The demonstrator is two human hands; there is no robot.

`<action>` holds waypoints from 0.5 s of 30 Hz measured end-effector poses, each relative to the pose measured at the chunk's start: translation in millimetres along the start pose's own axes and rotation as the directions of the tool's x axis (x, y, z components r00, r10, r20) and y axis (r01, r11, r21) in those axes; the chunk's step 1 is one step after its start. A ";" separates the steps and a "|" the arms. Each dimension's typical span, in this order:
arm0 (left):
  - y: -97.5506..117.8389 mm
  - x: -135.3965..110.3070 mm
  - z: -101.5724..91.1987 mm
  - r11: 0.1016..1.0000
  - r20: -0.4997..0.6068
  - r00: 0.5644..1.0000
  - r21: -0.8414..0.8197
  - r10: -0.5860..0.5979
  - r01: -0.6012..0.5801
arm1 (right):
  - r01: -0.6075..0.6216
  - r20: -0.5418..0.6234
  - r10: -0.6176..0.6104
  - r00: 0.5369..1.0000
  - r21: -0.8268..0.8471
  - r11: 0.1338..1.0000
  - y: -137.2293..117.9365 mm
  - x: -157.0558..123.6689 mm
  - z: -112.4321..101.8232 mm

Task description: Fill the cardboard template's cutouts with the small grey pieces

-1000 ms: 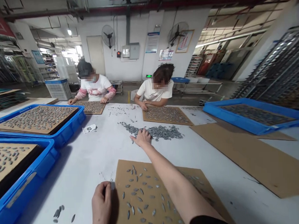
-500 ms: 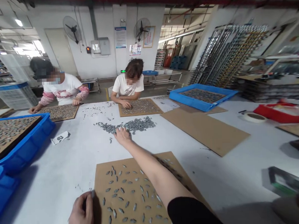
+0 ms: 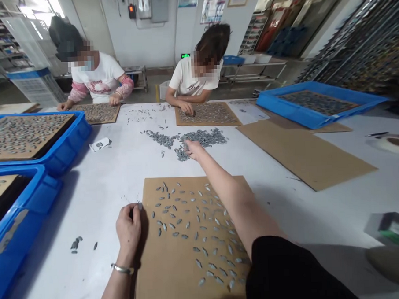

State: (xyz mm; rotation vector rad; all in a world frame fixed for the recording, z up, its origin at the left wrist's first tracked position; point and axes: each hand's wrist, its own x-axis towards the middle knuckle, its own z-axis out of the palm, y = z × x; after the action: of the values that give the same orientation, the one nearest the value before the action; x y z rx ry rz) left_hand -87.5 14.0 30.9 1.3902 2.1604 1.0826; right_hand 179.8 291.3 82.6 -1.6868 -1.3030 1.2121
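Observation:
My right hand (image 3: pixel 194 150) reaches over the brown board to a pile of small grey leaf-shaped pieces (image 3: pixel 207 138). Its fingers are bent and drawn together against the pile's near side; what they hold, if anything, is hidden. Beside the board's left edge, my left hand (image 3: pixel 128 226) rests with fingers curled, a small grey piece (image 3: pixel 139 206) pinched at the tips. The brown board (image 3: pixel 165 270) lies in front of me, many such pieces spread over its upper and right parts. My right forearm covers some of its right side.
Blue trays (image 3: pixel 65 144) stand at the left, and another blue tray (image 3: pixel 277 106) at the back right. A bare brown board (image 3: pixel 305 153) lies right of the pile. Two co-workers sit opposite, hands at their own boards (image 3: pixel 214 121). Loose pieces (image 3: pixel 76 244) lie at left.
My view has tilted down and shifted left. My right hand has moved rightward along the pile, its fingers drawn in, and a gap has opened in the pile. My left hand stays by the board's edge.

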 end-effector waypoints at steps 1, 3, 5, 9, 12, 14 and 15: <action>0.3 0.0 0.6 1.000 -0.005 1.000 -0.009 0.002 -0.002 | -0.022 0.038 0.019 0.999 0.092 0.995 1.5 -10.3 -6.2; 0.9 0.2 1.7 0.999 -0.014 1.000 -0.037 0.006 -0.007 | -0.080 0.126 0.050 0.991 0.246 0.966 6.1 -36.1 -15.6; 1.6 0.5 2.3 0.996 -0.022 1.000 -0.094 0.001 -0.003 | -0.157 0.231 0.077 0.970 0.349 0.924 12.9 -67.9 -19.7; 2.0 1.1 2.7 0.972 -0.049 0.998 -0.231 -0.044 0.031 | -0.342 0.459 0.133 0.879 0.411 0.845 30.8 -138.5 -10.0; 0.4 2.4 2.7 0.959 -0.062 0.995 -0.278 -0.072 0.052 | -0.448 0.591 0.177 0.787 0.351 0.822 42.1 -186.0 9.8; -0.9 3.4 2.7 0.950 -0.067 0.994 -0.308 -0.081 0.056 | -0.470 0.637 0.199 0.745 0.289 0.834 46.1 -210.9 26.2; -1.4 3.7 2.5 0.946 -0.069 0.994 -0.321 -0.081 0.055 | -0.464 0.648 0.203 0.734 0.261 0.847 46.9 -221.2 34.7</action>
State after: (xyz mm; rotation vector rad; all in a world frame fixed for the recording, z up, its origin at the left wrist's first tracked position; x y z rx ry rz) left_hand -88.4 18.0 28.6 1.1347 1.9598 1.4095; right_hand 148.0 64.8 86.9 -1.2955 -0.9662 2.2157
